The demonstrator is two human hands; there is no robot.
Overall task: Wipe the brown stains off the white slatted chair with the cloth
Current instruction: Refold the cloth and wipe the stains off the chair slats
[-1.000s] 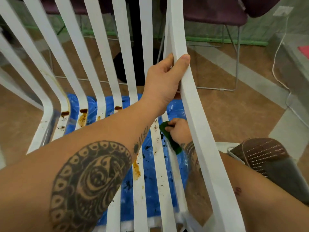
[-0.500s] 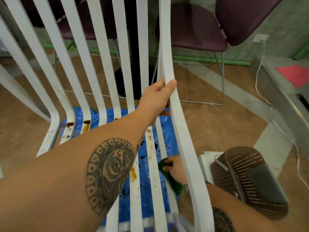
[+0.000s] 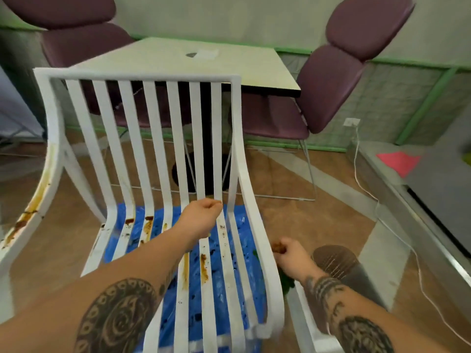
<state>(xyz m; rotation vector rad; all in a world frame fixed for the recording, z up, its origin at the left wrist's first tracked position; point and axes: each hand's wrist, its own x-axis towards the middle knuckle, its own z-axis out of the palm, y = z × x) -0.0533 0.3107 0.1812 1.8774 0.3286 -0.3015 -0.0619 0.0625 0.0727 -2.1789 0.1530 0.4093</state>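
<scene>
The white slatted chair (image 3: pixel 163 174) stands before me on a blue sheet (image 3: pixel 229 276), brown stains (image 3: pixel 203 267) streaking its seat. My left hand (image 3: pixel 202 217) grips a slat. My right hand (image 3: pixel 286 252), fisted outside the frame, apparently holds the green cloth (image 3: pixel 286 282). Wiping is midway, I judge; next, bring the cloth onto the stains.
</scene>
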